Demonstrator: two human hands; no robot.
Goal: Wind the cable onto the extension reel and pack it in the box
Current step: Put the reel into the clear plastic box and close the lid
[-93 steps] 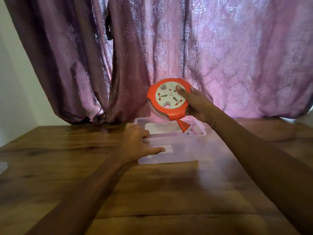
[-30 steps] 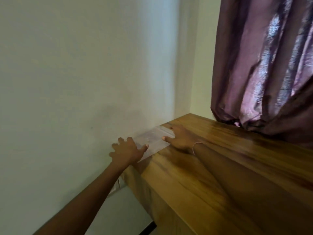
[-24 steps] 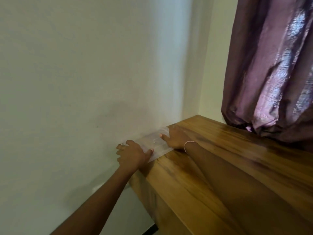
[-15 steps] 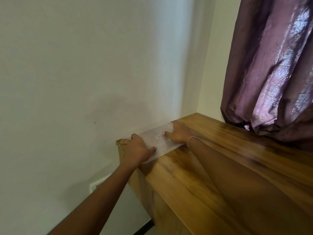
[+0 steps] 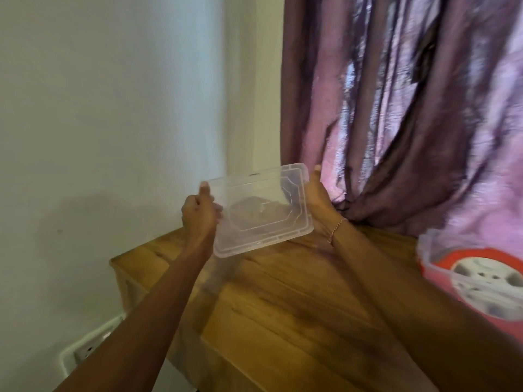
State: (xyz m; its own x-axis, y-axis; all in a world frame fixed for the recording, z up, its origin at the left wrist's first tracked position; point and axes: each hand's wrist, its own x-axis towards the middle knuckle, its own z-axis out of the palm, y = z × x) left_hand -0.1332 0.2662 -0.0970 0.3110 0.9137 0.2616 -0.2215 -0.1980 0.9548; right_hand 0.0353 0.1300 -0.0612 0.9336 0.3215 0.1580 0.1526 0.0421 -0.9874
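A clear plastic lid (image 5: 261, 210) hangs in the air above the left end of the wooden table (image 5: 297, 301), tilted toward me. My left hand (image 5: 198, 215) grips its left edge with curled fingers. My right hand (image 5: 318, 199) holds its right edge, thumb up along the rim. At the right edge of the view the clear box (image 5: 433, 250) stands on the table with the orange and white extension reel (image 5: 486, 278) lying inside it. The reel's cable and plug are hidden.
A pale wall runs along the table's left end. A white wall socket (image 5: 87, 349) sits low on that wall, below table height. Purple curtains (image 5: 410, 108) hang behind the table down to its back edge.
Both hands have lifted the lid off the table's left edge and carried it up and to the right. The view has swung right, bringing the box with the reel into sight.
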